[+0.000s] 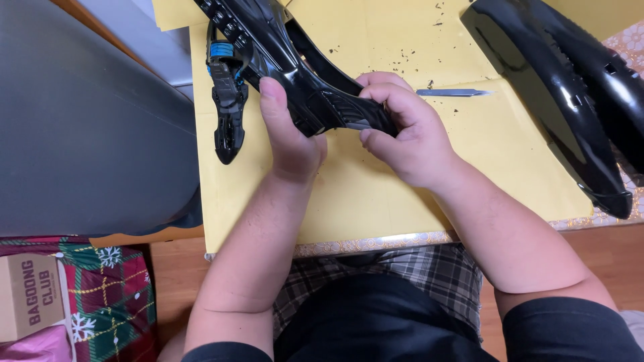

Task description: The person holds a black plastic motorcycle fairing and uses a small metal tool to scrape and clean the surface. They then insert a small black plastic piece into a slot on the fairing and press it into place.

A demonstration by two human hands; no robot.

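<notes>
The glossy black plastic part (295,67) is running from the 11 o'clock edge of the view down toward the centre, and its narrow near end is sitting inside both hands above the yellow sheet (376,194) covering the surface. The left hand (290,137) is closing its grip around the part from the 9 o'clock side, thumb pressing up along the top face and fingers hidden beneath. The right hand (402,127) is wrapping the tip from the 3 o'clock side, fingers curling tightly over it, knuckles facing up. Both forearms are angling in from 6 o'clock, wrists nearly meeting. A small blade (453,92) is lying just beyond the right hand at 2 o'clock, and a second black panel (563,94) is resting well apart at 3 o'clock
</notes>
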